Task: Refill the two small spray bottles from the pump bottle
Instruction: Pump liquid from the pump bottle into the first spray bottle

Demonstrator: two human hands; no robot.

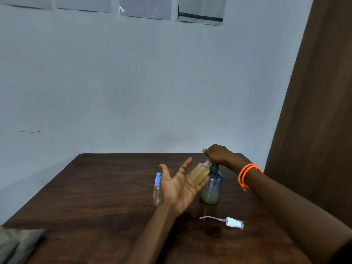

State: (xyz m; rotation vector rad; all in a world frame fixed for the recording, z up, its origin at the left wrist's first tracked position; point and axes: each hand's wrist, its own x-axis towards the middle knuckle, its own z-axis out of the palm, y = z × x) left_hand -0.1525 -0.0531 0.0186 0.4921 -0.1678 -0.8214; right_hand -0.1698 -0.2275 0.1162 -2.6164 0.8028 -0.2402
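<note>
On the dark wooden table the pump bottle stands near the far right side, only its bottom part holding liquid. Over its pump head the right hand presses down, fingers curled round the top. Tilted against the nozzle, an uncapped small spray bottle, nearly full of amber liquid, lies across the left hand, whose fingers are spread almost flat, cradling rather than gripping. I'd close those fingers and keep the neck under the spout, pumping slowly. Beside the left hand stands the second spray bottle, blue-capped, apparently empty. Nearer, the removed sprayer cap lies on its side.
</note>
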